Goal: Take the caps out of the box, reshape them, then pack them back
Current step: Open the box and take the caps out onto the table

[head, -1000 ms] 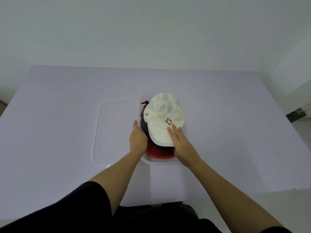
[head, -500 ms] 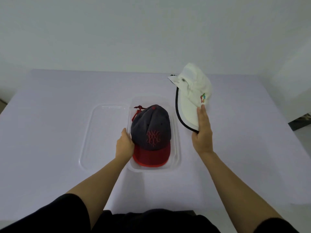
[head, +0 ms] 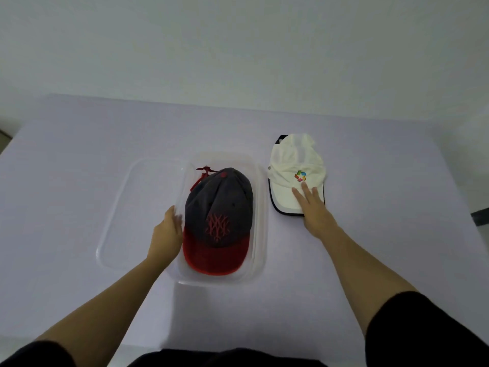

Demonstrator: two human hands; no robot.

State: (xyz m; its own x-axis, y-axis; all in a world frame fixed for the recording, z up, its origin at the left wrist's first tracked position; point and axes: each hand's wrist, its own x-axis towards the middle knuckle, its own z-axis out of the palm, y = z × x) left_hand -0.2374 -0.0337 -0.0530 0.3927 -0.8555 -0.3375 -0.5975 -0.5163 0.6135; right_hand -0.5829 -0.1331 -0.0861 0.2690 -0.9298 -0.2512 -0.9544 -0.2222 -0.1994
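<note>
**Caps: white cap (head: 296,176) out, grey cap (head: 218,207) to come**

The white cap lies crown-up on the table (head: 79,154), just to the right of the clear box (head: 260,207), its dark-edged brim toward me. My right hand (head: 313,210) rests flat on that brim with the fingers straight and spread, pressing rather than gripping. My left hand (head: 165,231) holds the left wall of the box, thumb up along the rim. The other fingers look tucked in beside the cap, though I cannot see them clearly. The grey cap with the red brim sits inside the box and fills most of it, its red strap poking out at the back. The clear lid (head: 127,213) lies flat on the table to the left, touching the box.

I judge the unpacking about half done. To do the next lift well, I should keep the box steady with my left hand, since it is light and would likely slide. I would take the grey cap by its stiff brim, not the soft crown, and lift it straight up so the strap does not snag on the rim. It needs its own spot on the table, apart from the white cap.
</note>
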